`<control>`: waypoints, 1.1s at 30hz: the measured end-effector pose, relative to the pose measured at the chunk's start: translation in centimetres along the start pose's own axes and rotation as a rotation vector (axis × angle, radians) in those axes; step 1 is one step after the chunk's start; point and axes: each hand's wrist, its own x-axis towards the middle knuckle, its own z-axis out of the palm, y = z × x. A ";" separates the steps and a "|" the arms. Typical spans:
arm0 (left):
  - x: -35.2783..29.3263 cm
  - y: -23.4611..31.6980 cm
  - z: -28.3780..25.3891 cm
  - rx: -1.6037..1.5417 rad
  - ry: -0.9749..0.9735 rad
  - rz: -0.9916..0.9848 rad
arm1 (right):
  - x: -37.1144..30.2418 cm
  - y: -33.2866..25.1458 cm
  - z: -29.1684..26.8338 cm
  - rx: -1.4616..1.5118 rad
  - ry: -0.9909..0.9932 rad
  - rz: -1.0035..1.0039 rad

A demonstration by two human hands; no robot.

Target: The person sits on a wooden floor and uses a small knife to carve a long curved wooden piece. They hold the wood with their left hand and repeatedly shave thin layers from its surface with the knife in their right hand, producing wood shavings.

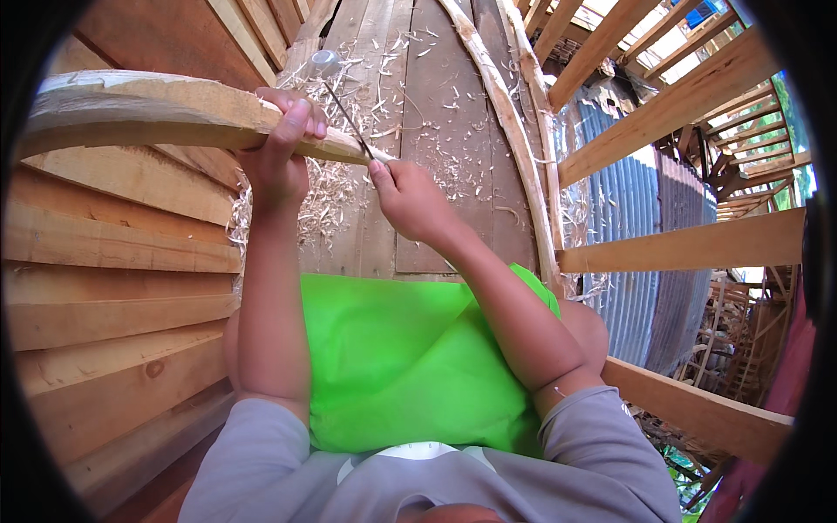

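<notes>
A long, pale, curved piece of wood (157, 112) reaches from the far left toward the middle, its narrower end near my right hand. My left hand (283, 144) is closed around it, thumb on top. My right hand (411, 199) is closed on a knife (349, 118); its thin dark blade points up and to the left, crossing beside the wood's narrow end. The handle is hidden in my fist. Whether the edge touches the wood, I cannot tell. Bright green cloth (375, 357) covers my lap below both hands.
Curled wood shavings (327, 205) lie over the plank floor (375, 231). Beyond the wood stands a small clear container (325, 63). Stacked boards (122, 322) wall the left side. Long peeled poles (501, 96) and a timber railing (680, 244) line the right, with corrugated metal (628, 218) behind.
</notes>
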 end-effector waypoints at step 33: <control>-2.1 7.1 9.7 0.560 -0.638 0.477 | 1.9 4.7 -0.9 -0.057 -0.141 0.193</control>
